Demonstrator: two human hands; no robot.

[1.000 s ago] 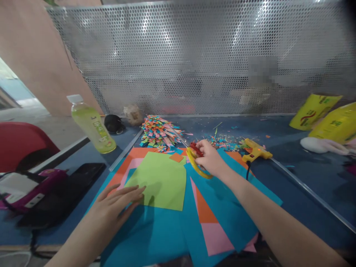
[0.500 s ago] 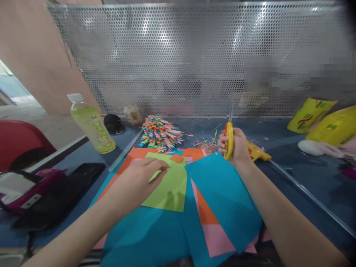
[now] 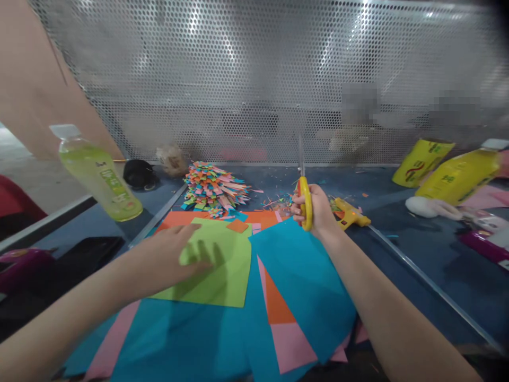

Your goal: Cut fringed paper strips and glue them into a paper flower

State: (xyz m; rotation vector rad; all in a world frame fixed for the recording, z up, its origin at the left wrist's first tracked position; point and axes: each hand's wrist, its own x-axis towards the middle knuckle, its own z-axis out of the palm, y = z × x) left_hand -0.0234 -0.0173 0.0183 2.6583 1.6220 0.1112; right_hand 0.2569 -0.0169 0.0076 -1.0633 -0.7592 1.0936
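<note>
My right hand grips a pair of scissors by the yellow and red handles, blades pointing up and away. Over the left part of a light green sheet of paper, my left hand hovers with fingers apart, holding nothing; its shadow falls on the sheet. Beneath lie large blue sheets, with another blue sheet on the right overlapping orange and pink paper. A small orange square rests at the green sheet's top edge.
Behind the sheets stands a fringed heap of multicoloured paper strips, with scraps beside it. A yellow glue gun lies right of my right hand. A green drink bottle stands left, a yellow bottle right. A perforated metal screen closes the back.
My left hand has moved left and its fingers have spread. The scissors, still in my right hand, appear further left, as the whole view has shifted.
</note>
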